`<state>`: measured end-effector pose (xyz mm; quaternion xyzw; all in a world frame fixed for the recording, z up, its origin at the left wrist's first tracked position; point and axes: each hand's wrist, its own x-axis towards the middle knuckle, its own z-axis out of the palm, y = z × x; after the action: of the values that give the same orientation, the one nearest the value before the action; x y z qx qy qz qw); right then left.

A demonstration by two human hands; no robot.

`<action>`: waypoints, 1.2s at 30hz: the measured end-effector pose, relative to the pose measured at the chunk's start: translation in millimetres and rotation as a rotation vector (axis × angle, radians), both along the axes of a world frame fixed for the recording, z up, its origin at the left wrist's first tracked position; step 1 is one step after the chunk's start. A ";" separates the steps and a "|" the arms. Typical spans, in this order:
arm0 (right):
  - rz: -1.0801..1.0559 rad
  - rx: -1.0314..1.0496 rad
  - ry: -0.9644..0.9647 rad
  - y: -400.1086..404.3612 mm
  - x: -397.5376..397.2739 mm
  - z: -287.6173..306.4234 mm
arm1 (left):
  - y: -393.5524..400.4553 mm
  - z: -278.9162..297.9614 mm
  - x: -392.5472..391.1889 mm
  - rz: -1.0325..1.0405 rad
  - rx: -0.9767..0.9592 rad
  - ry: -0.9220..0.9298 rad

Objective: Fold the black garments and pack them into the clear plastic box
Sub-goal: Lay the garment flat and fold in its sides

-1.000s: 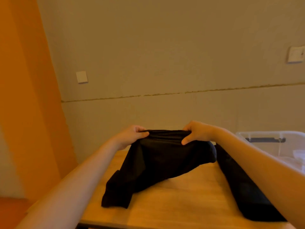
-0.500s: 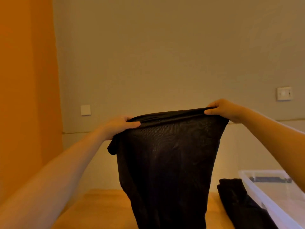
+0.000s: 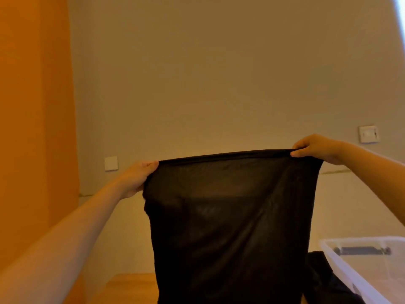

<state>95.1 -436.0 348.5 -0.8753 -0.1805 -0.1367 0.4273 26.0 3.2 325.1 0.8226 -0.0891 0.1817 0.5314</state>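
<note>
Left hand (image 3: 137,178): fingers curled over the left end of the top hem of the black garment (image 3: 230,227), thumb on the near side, gripping it.
Right hand (image 3: 315,148): pinching the right end of the same hem, slightly higher than the left.
Black garment: held up in the air, hem pulled taut between both hands, cloth hanging straight down past the bottom edge of view; thin enough that some light shows through.
Second black garment (image 3: 324,279): lying crumpled low right, just beside the box's left wall.
Clear plastic box (image 3: 341,262): bottom right corner, open top, dark handle on its far wall; contents can't be made out.
Surface (image 3: 131,286): wooden, only a strip visible bottom left of the hanging cloth.
Background: beige wall, orange panel on the left, two white wall plates.
</note>
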 end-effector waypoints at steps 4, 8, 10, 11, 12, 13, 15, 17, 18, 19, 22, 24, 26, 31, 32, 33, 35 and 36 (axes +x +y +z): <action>-0.064 0.136 -0.209 1.1 -0.7 18.5 | 6.2 24.2 4.8 0.175 -0.019 -0.173; -0.062 0.099 -0.256 6.1 -3.3 34.0 | 14.9 51.1 12.9 0.271 -0.160 -0.333; -0.061 -0.013 -0.200 5.7 -5.1 36.4 | 21.5 55.0 14.3 0.310 -0.085 -0.287; -0.081 -0.015 -0.215 4.6 -5.4 39.5 | 24.1 56.3 14.4 0.337 -0.046 -0.278; -0.109 0.019 -0.256 3.5 -6.1 44.1 | 26.4 59.0 14.5 0.364 -0.035 -0.295; -0.142 0.075 -0.309 2.5 -7.3 49.4 | 28.1 63.2 14.1 0.389 -0.052 -0.328; -0.199 0.157 -0.392 0.6 -10.8 59.7 | 28.6 72.9 10.2 0.434 -0.069 -0.409; -0.214 0.087 -0.398 0.6 -14.9 66.8 | 25.9 80.4 4.0 0.525 0.105 -0.459; -0.216 0.034 -0.397 1.4 -16.7 69.1 | 26.0 83.8 1.5 0.570 0.180 -0.500; -0.229 0.015 -0.419 1.6 -18.2 72.0 | 26.0 88.0 -1.4 0.598 0.195 -0.546; -0.276 0.046 -0.513 0.0 -22.5 83.3 | 27.9 101.7 -9.4 0.636 0.253 -0.567; -0.282 0.018 -0.546 1.3 -25.6 87.8 | 30.0 107.0 -12.8 0.650 0.296 -0.545; -0.283 0.024 -0.560 1.4 -26.7 88.2 | 30.8 109.0 -16.4 0.642 0.278 -0.544; -0.288 0.144 -0.584 -2.9 -23.8 78.9 | 38.3 100.1 -23.6 0.601 0.235 -0.458; -0.292 0.157 -0.594 -4.0 -23.0 76.9 | 39.3 97.3 -24.6 0.599 0.259 -0.431; -0.294 0.159 -0.596 -5.2 -22.9 75.6 | 40.1 95.0 -24.7 0.593 0.284 -0.404; -0.273 0.148 -0.556 -8.1 -24.1 74.0 | 40.2 91.4 -25.7 0.549 0.307 -0.348; -0.249 0.146 -0.528 -9.8 -25.9 72.7 | 40.6 90.4 -28.3 0.516 0.307 -0.313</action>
<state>69.2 -445.8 421.2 -0.7918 -0.1664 -0.4233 0.4076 -2.3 43.7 415.6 0.8505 0.0152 0.4188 0.3178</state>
